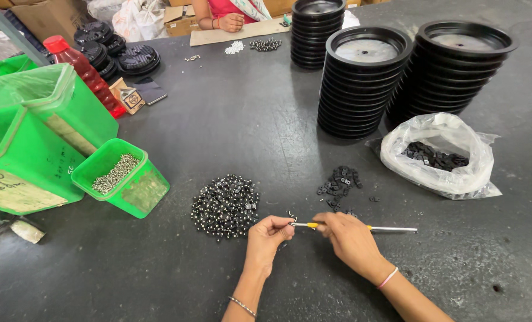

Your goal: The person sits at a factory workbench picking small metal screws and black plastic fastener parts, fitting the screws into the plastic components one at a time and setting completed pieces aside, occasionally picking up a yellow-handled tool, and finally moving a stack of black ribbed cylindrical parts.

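While your left hand (267,234) is pinching a tiny metal part at its fingertips (287,223), your right hand (348,236) is closing its fingers around a thin screwdriver (361,228) with a yellow collar, its tip meeting that part low in the middle of the frame. Just left of your hands a heap of small dark shiny pieces (225,206) is lying on the grey table (230,119); just above them sits a cluster of small black parts (339,182). At the right a clear bag (442,156) is holding more black parts. At the left a small green bin (122,177) is holding screws. Stacks of black round trays (361,80) are standing at the upper right.
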Motion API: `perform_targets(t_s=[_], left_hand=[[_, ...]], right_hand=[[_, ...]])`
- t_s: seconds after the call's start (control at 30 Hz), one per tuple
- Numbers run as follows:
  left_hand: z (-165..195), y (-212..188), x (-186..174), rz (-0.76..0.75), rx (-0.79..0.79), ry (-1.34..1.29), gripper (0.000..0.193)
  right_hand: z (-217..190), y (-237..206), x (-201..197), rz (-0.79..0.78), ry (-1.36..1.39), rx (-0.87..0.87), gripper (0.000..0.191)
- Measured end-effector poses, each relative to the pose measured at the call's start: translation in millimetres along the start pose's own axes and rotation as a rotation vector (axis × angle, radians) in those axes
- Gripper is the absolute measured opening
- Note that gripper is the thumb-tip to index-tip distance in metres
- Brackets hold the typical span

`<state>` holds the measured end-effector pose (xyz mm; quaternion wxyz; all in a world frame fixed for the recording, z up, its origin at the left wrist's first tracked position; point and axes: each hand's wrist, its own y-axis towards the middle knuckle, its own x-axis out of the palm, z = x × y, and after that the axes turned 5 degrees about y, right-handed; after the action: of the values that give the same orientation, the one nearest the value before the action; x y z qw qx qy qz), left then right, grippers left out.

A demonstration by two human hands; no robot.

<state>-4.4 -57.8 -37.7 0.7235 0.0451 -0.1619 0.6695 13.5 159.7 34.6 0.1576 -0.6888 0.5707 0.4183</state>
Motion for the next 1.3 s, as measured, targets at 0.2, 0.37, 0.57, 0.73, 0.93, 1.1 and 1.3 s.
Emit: perform_targets(t_s=[0.2,0.37,0.57,0.73,0.93,1.1,1.3], left_hand=[[2.0,0.1,-0.2,0.000,-0.005,-0.026,0.021],[4.2,1.3,-6.0,0.025,-0.033,-0.095,0.023],[6.6,3.5,-10.2,0.030,-0.120,-0.162,0.024],[6.1,3.8,-9.1,0.011,-0.120,-0.144,0.023],[3.9,4.5,-9.2,0.007,-0.115,-0.109,0.024],[-1.8,6.0,-9.4,0.004,-0.090,-0.088,0.022],[-5.7,7.7,-11.6,-0.001,-0.055,-0.049,0.022]], right_hand=[[-5.0,1.0,-5.4,0.110,0.012,-0.191,0.018],[-9.8,0.4,-8.6,0.188,-0.047,-0.168,0.022],[-11.6,1.5,-9.1,0.209,-0.066,-0.230,0.024],[-9.7,1.2,-7.6,0.198,-0.082,-0.240,0.025],[-8.7,0.4,-6.4,0.218,-0.141,-0.302,0.025],[-10.5,-3.7,-6.2,0.261,-0.171,-0.353,0.025],[-9.6,-3.8,-1.2,0.224,-0.139,-0.356,0.027]])
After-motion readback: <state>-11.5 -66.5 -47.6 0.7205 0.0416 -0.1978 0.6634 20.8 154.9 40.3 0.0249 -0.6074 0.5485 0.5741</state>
